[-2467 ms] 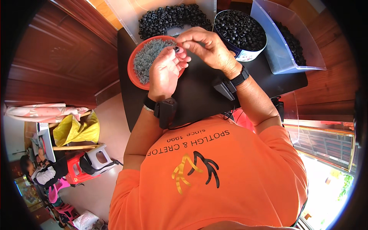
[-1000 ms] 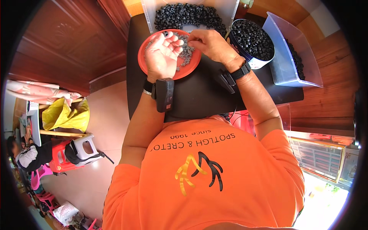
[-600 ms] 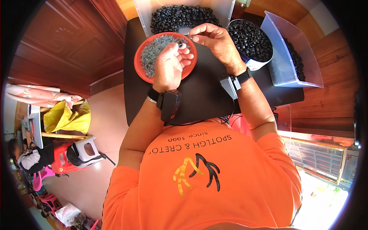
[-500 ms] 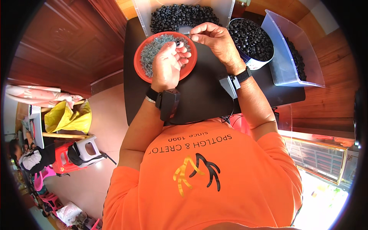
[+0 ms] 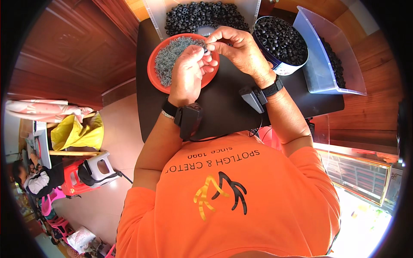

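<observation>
My left hand (image 5: 189, 71) is above the red bowl (image 5: 151, 71), thumb and forefinger pinched on a small black ring-shaped part (image 5: 205, 50). Its other fingers curl loosely. Reaching in from the right, my right hand (image 5: 238, 47) brings its pinched thumb and forefinger up to that part. Whatever those right fingertips hold is too small to make out. Many small clear-grey pieces (image 5: 167, 60) fill the bowl beneath my hands. Behind it, a clear plastic bin (image 5: 155, 19) holds a heap of black ring-shaped parts (image 5: 202, 17).
Right of my right hand stands a round tub (image 5: 289, 69) full of black parts. Farther right, a tilted translucent bin (image 5: 316, 64) holds more. All rest on a dark table (image 5: 223, 103). Stools (image 5: 97, 170) and a yellow bag (image 5: 77, 133) are on the floor at left.
My right fingertips have moved left and slightly down, closing the gap to the black part in my left hand. My left hand has stayed nearly in place.
</observation>
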Demonstrator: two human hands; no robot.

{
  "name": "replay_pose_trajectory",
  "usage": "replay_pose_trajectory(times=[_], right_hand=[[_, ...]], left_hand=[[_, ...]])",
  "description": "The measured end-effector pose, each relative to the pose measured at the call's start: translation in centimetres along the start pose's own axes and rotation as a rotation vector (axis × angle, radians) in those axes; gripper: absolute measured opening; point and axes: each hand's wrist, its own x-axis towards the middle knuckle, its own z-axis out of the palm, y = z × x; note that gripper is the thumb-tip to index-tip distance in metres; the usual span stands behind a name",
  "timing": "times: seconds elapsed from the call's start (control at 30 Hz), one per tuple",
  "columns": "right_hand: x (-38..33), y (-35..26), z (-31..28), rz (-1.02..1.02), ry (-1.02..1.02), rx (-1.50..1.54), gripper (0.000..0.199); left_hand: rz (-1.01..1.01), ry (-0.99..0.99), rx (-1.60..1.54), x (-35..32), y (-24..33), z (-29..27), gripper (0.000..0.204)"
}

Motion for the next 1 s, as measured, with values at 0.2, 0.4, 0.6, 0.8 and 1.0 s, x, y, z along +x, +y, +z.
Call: replay_pose_trajectory(times=[0.2, 0.4, 0.6, 0.8, 1.0], right_hand=[[0.0, -0.6, -0.2, -0.057, -0.064, -0.125, 0.013], [0.1, 0.0, 0.0, -0.05, -0.057, 0.134, 0.02], [-0.1, -0.8, 0.3, 0.018, -0.045, 0.108, 0.023], [0.1, -0.3, 0.7, -0.093, -0.032, -0.066, 0.018], [0.1, -0.4, 0.3, -0.078, -0.079, -0.01, 0.018]], left_hand=[[-0.029, 0.022, -0.006, 0.0, 0.0, 0.3, 0.015], [-0.104, -0.098, -0.201, 0.4, 0.2, -0.5, 0.018], [-0.123, -0.121, -0.222, 0.4, 0.1, -0.7, 0.022], [-0.113, -0.141, -0.163, 0.2, 0.3, -0.3, 0.03], [-0.099, -0.174, -0.147, 0.0, 0.5, 0.0, 0.029]])
